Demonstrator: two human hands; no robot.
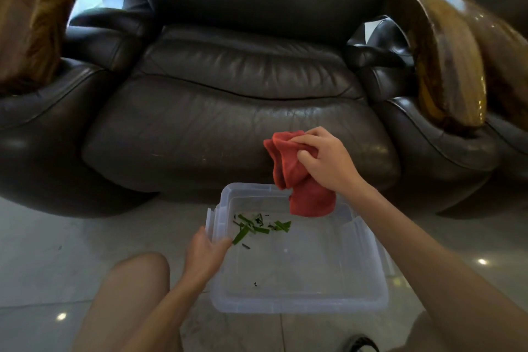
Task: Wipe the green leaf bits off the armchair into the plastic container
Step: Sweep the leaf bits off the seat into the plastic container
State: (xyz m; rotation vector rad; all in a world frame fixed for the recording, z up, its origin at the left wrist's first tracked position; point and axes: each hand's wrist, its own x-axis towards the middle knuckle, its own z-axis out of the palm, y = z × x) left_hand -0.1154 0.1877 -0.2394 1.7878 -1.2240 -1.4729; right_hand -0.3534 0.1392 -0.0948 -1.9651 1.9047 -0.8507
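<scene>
A dark leather armchair (240, 111) fills the upper half of the view; I see no leaf bits on its seat. A clear plastic container (300, 303) stands on the floor just in front of it. Several green leaf bits (258, 227) lie inside, near its far left corner. My right hand (325, 157) holds a bunched red cloth (300, 183) above the container's far edge, in front of the seat cushion. My left hand (207, 251) grips the container's left rim.
Brown cushions rest on the left armrest (28, 17) and the right armrest (451, 66). The floor is pale glossy tile (43, 260). My bare knee (134, 288) is at the lower left, beside the container.
</scene>
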